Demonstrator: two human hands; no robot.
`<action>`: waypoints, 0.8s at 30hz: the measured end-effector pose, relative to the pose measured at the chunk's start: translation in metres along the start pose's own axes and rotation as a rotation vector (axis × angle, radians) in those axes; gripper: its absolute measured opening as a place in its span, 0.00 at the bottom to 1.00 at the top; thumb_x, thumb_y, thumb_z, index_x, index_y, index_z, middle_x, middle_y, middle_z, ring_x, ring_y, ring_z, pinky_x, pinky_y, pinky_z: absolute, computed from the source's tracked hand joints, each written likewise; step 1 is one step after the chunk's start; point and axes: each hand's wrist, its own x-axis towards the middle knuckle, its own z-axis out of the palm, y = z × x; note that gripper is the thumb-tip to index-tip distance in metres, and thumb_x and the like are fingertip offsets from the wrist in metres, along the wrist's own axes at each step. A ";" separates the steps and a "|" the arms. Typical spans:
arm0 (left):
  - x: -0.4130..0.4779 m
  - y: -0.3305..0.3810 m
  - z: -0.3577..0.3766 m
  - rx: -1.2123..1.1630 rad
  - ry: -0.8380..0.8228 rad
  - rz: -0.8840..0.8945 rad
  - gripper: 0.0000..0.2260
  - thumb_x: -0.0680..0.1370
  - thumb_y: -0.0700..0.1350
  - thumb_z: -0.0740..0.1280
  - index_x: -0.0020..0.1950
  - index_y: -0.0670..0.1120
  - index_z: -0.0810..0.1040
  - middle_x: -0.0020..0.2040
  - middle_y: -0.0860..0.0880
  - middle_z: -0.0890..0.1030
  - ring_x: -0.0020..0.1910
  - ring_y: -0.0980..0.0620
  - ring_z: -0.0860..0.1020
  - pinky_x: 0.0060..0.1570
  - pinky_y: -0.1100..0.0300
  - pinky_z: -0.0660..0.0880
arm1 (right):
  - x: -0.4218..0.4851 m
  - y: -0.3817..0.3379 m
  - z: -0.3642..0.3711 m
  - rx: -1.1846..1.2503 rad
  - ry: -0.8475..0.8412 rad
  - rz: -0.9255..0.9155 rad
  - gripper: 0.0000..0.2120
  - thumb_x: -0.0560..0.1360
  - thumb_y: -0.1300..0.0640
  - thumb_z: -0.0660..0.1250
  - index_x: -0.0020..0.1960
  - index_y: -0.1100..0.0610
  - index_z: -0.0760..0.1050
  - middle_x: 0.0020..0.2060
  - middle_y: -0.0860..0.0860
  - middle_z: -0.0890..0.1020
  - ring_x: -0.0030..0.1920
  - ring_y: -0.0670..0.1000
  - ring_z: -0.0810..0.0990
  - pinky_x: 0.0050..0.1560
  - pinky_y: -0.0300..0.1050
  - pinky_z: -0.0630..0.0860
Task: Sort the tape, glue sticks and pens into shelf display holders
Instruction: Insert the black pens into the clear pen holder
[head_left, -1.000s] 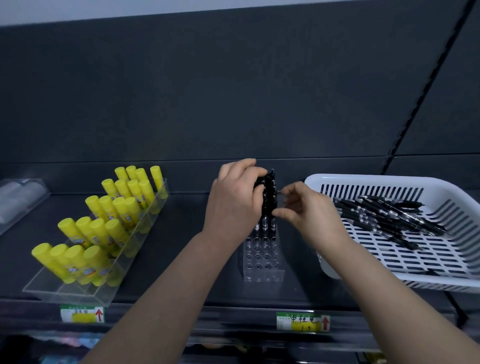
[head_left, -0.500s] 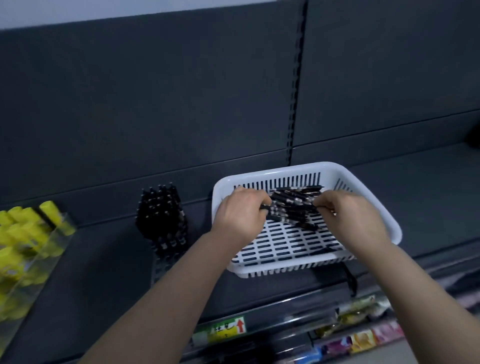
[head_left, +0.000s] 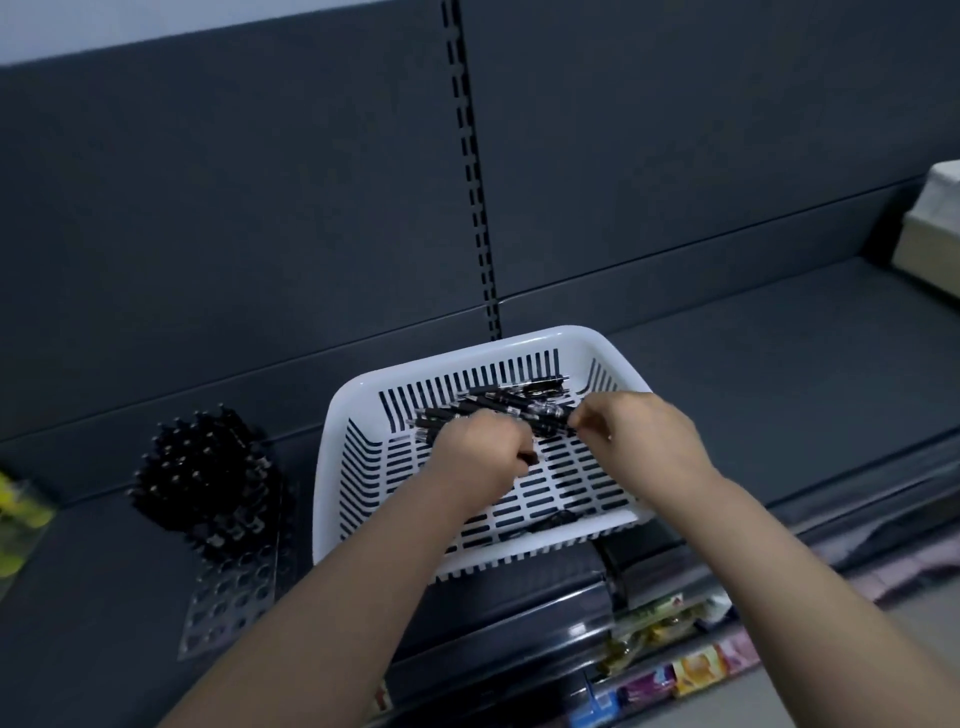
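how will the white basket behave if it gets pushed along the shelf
The basket is thin slotted plastic holding only a few pens, so it is probably light and would slide easily. Its wide flat base suggests it is unlikely to tip.

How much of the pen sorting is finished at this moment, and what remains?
Done: the holder has its rear rows full of pens. In hand: the left hand and right hand grip loose pens in the basket. Left: the rest of those pens, for the empty front holes.
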 end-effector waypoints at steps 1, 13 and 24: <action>-0.005 -0.005 -0.005 -0.084 0.126 -0.042 0.08 0.79 0.48 0.63 0.56 0.51 0.76 0.50 0.52 0.78 0.50 0.51 0.75 0.47 0.56 0.74 | 0.005 -0.002 0.002 -0.009 -0.047 -0.018 0.08 0.76 0.54 0.62 0.51 0.44 0.78 0.46 0.43 0.82 0.50 0.48 0.79 0.44 0.42 0.72; -0.050 -0.047 -0.037 -0.423 0.564 -0.276 0.12 0.79 0.42 0.60 0.61 0.51 0.73 0.34 0.58 0.72 0.39 0.54 0.74 0.38 0.57 0.71 | 0.042 -0.048 0.038 -0.210 -0.365 -0.140 0.10 0.72 0.49 0.69 0.52 0.51 0.79 0.47 0.50 0.81 0.48 0.54 0.79 0.45 0.45 0.74; -0.088 -0.072 -0.057 -0.542 0.821 -0.240 0.14 0.75 0.37 0.63 0.58 0.50 0.76 0.30 0.51 0.71 0.32 0.54 0.71 0.38 0.54 0.73 | 0.024 -0.078 0.018 0.180 -0.052 -0.171 0.07 0.74 0.54 0.67 0.50 0.53 0.81 0.38 0.48 0.83 0.39 0.49 0.80 0.44 0.42 0.78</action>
